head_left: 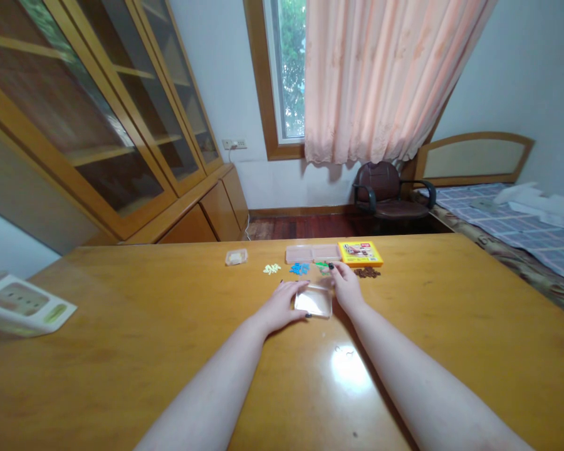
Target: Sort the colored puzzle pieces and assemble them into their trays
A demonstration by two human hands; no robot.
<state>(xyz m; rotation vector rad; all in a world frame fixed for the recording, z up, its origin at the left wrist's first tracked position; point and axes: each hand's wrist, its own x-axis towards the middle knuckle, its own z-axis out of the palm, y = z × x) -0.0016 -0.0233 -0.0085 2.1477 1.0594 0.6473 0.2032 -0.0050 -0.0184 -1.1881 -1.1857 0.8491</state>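
My left hand (281,307) grips a small clear plastic box (314,302) by its left end, thumb on the near edge and fingers along the far edge. The box lies on the table with light glaring off it. My right hand (346,288) is just beyond the box's right side, beside a pile of small green pieces (321,268). Its thumb and fingers are drawn together; anything between them is too small to make out. Blue pieces (299,269) and pale yellow pieces (272,269) lie in piles to the left, and brown pieces (367,272) to the right.
Behind the piles are an open clear case (299,254) and a yellow box (361,253). A small clear container (236,257) with something pale inside stands farther left. At the table's left edge is a white device (26,305). Small dark bits (344,351) lie nearer me.
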